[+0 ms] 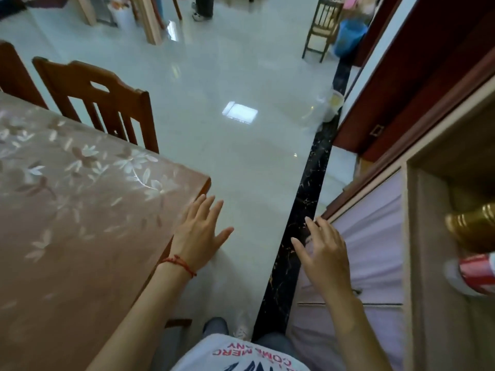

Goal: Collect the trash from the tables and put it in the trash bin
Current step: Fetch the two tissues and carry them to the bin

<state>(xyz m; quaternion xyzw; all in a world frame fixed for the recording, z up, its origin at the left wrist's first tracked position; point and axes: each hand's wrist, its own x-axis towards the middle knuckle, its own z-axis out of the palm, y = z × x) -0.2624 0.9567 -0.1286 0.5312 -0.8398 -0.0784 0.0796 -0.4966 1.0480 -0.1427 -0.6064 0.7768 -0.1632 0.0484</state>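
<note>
Glossy pale tiles run down the room between furniture. At far left, one table (67, 210) under a flowered cover shows no trash in the part visible, with two brown chairs (101, 103) tucked behind it. Beside its corner the left hand (199, 231) hangs released, fingers spread, holding nothing; the right hand (325, 253) is likewise loose and empty. One blue bin (349, 36), likely the trash bin, stands far off at upper right beside a third chair (322, 25). Table trash will probably be light and crushable; pinch it gently.
</note>
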